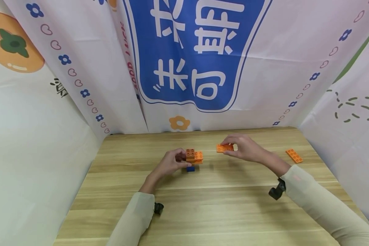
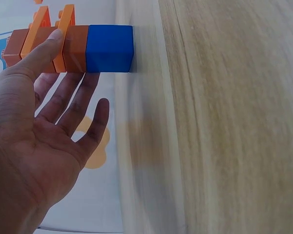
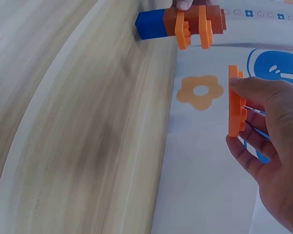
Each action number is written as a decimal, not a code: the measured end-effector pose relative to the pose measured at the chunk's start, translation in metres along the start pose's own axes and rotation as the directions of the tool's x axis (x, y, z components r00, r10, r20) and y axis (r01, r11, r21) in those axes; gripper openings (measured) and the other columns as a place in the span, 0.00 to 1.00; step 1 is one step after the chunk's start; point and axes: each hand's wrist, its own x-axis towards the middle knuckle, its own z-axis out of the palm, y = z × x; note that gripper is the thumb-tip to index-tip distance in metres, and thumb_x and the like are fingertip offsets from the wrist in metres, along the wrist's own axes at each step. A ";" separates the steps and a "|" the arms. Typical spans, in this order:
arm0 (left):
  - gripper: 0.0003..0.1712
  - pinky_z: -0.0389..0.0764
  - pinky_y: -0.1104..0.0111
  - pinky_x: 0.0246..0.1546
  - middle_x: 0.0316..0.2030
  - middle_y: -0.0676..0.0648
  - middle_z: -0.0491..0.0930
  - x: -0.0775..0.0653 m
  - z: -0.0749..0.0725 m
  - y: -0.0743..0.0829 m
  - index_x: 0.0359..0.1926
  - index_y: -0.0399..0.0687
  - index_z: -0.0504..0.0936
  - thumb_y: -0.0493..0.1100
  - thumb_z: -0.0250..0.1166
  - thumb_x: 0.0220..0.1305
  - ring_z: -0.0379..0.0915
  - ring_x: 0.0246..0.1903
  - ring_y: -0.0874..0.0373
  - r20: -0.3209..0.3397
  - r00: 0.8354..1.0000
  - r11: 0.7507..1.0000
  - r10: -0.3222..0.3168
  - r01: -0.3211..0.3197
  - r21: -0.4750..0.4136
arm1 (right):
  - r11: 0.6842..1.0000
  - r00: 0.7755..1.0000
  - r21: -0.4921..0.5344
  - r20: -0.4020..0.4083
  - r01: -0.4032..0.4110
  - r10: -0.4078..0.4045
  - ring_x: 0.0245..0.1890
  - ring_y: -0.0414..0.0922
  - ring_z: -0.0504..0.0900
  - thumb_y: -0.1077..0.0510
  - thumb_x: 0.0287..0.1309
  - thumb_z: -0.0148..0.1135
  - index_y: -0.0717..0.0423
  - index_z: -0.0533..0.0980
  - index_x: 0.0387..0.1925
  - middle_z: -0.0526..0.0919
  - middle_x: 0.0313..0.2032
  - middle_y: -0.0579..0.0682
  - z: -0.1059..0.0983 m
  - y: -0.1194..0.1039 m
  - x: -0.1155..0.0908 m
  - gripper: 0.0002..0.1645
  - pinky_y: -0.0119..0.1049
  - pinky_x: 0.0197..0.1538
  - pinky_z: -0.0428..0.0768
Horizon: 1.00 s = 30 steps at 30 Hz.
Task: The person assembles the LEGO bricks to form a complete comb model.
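Observation:
My left hand (image 1: 171,163) grips a stack of toy building blocks (image 1: 190,154) between thumb and fingers. In the left wrist view the stack has a blue block (image 2: 110,48) at its bottom end, then brown blocks (image 2: 75,48) alternating with two thin orange plates that jut out to one side. Whether the blue end touches the table I cannot tell. To the right, my right hand (image 1: 244,147) pinches a loose orange studded plate (image 3: 234,105) by its edges, above the table and apart from the stack.
Another orange studded plate (image 1: 294,155) lies on the wooden table (image 1: 203,212) near its right edge. Printed white cloth (image 1: 279,85) hangs behind the table and along both sides. A dark wrist device (image 1: 277,190) hangs below the right cuff.

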 end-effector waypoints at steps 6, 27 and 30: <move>0.16 0.86 0.65 0.47 0.45 0.49 0.86 -0.001 0.000 0.001 0.49 0.46 0.83 0.43 0.79 0.64 0.82 0.43 0.57 0.000 1.000 1.000 0.006 -0.006 0.004 | 0.999 0.999 0.019 -0.017 0.038 -0.037 0.43 0.44 0.88 0.59 0.55 0.83 0.58 0.88 0.47 0.90 0.44 0.49 0.002 -0.009 0.007 0.18 0.41 0.45 0.88; 0.16 0.86 0.64 0.46 0.44 0.48 0.86 -0.001 0.000 0.001 0.47 0.46 0.83 0.42 0.79 0.64 0.83 0.43 0.56 -0.001 1.000 1.000 0.003 -0.003 -0.008 | 0.989 0.991 0.077 -0.049 0.127 -0.124 0.43 0.43 0.88 0.59 0.56 0.82 0.59 0.88 0.46 0.90 0.43 0.50 0.017 -0.031 0.035 0.17 0.39 0.45 0.88; 0.15 0.86 0.64 0.46 0.44 0.48 0.87 -0.001 0.001 0.000 0.48 0.45 0.83 0.41 0.79 0.64 0.83 0.42 0.56 -0.003 1.000 1.000 0.013 -0.013 -0.009 | 0.989 0.991 0.081 -0.046 0.125 -0.122 0.43 0.44 0.88 0.59 0.55 0.83 0.59 0.88 0.47 0.90 0.43 0.50 0.020 -0.034 0.038 0.17 0.39 0.46 0.88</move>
